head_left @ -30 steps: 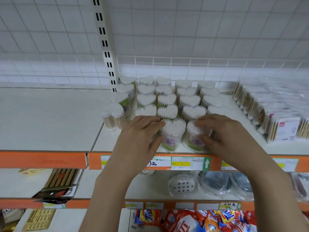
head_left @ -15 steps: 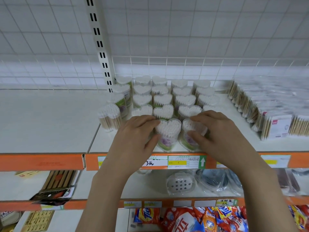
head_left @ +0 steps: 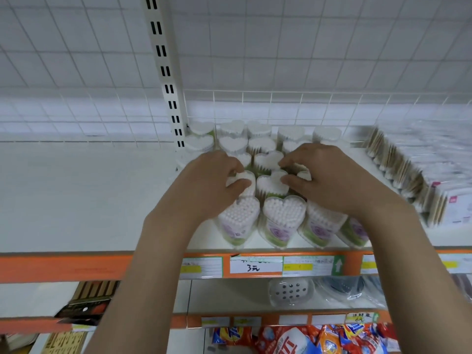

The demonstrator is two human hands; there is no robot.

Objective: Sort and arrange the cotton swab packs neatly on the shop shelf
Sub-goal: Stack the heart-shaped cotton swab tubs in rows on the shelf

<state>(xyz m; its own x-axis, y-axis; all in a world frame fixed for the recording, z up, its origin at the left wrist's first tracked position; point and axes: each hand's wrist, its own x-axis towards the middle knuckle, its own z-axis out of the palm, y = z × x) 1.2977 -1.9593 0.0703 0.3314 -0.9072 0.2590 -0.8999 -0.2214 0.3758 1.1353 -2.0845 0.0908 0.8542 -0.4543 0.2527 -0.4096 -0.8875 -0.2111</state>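
Several clear heart-shaped cotton swab packs [head_left: 283,218] stand in rows on the white shelf [head_left: 204,238], the front row close to its orange edge. My left hand [head_left: 209,187] reaches over the front row, with thumb and fingers curled round a second-row pack [head_left: 244,178]. Over the same row, my right hand [head_left: 332,180] pinches another heart pack [head_left: 305,175] between thumb and fingers; the palm hides most of that pack. Between my hands two more heart packs [head_left: 270,182] show their white swab tips.
Flat packs of wooden-stick swabs [head_left: 408,180] lean in rows at the right. A slotted upright post [head_left: 166,72] and a wire back fence [head_left: 281,108] bound the bay. Price labels [head_left: 255,267] line the orange edge. Soap dishes [head_left: 291,290] lie one shelf down, detergent bags [head_left: 306,338] below.
Both hands have left the front-row packs and moved back onto the second row. The front row now stands uncovered along the shelf edge.
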